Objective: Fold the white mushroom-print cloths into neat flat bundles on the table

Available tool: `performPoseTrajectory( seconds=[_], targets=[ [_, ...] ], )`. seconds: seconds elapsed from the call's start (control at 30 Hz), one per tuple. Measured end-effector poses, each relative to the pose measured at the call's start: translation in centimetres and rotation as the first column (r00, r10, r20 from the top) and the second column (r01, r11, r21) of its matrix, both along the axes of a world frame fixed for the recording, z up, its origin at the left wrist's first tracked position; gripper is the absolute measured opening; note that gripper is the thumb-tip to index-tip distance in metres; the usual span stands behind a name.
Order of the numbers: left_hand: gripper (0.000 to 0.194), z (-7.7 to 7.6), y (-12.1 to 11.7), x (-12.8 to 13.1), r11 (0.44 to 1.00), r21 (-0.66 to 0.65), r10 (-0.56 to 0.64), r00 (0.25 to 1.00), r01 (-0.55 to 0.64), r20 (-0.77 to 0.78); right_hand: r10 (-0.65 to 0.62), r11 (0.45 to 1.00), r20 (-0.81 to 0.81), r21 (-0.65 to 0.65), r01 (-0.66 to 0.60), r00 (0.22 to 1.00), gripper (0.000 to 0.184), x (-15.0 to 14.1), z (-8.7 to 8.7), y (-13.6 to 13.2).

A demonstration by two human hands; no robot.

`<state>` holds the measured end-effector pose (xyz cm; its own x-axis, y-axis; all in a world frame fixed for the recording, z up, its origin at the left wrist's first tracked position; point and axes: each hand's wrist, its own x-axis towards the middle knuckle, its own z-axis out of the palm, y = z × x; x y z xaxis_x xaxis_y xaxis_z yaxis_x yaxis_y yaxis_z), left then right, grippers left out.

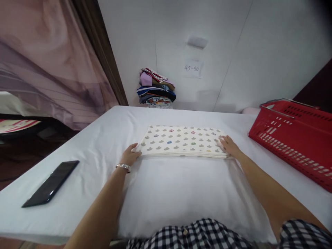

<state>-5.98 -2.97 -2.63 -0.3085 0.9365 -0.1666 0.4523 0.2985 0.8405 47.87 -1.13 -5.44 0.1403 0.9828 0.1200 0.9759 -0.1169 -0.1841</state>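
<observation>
A folded white cloth [178,140] with small grey and coloured motifs lies flat in the middle of the table, its layered edge facing me. My left hand [131,155], with a bracelet at the wrist, grips the cloth's left edge, thumb and fingers around the near corner. At the opposite end, my right hand [229,146] holds the right edge, fingers curled at the side. A translucent plastic bag [186,193] spreads from the cloth toward my body, between my forearms. Whether the cloth lies in the bag or on it, I cannot tell.
On the white-covered table [95,138], a dark flat tablet-like object [52,183] lies at left. A red plastic basket [298,138] stands at right. Behind the table's far edge is a stack of folded clothes [157,88], beside a wall label [193,68] reading 45-50.
</observation>
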Motion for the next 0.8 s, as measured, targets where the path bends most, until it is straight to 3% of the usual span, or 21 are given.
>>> performPoseTrajectory(
  seconds=[0.13,0.23,0.37,0.57,0.67,0.8],
  targets=[
    [0.060,0.4,0.5,0.1,1.000,-0.004,0.008,0.998,-0.008,0.058,-0.044,0.996,-0.012,-0.084,0.042,0.999,0.052,0.0,0.4,-1.3],
    [0.059,1.4,0.7,0.4,0.998,-0.055,0.031,0.997,-0.027,0.066,-0.041,0.998,0.052,-0.052,0.044,0.998,0.054,-1.0,0.9,-2.3],
    [0.046,2.5,1.0,1.2,0.985,-0.156,0.087,0.994,-0.075,0.070,0.070,0.997,0.123,-0.031,-0.066,0.990,0.051,-3.2,0.9,-3.2],
    [0.028,2.2,2.1,1.4,0.967,-0.196,0.148,0.985,-0.163,-0.085,0.142,0.989,0.148,-0.061,-0.135,0.979,0.049,-5.4,1.5,-3.3],
    [0.026,1.9,3.0,1.2,0.964,-0.221,0.112,0.978,-0.150,-0.176,0.258,0.966,0.102,-0.053,-0.254,0.961,0.051,-7.9,2.9,-2.2],
    [0.022,1.8,3.6,1.1,0.978,-0.162,0.121,0.991,-0.130,-0.065,0.380,0.923,-0.065,-0.037,-0.383,0.923,0.056,-13.9,5.3,0.1]
  ],
)
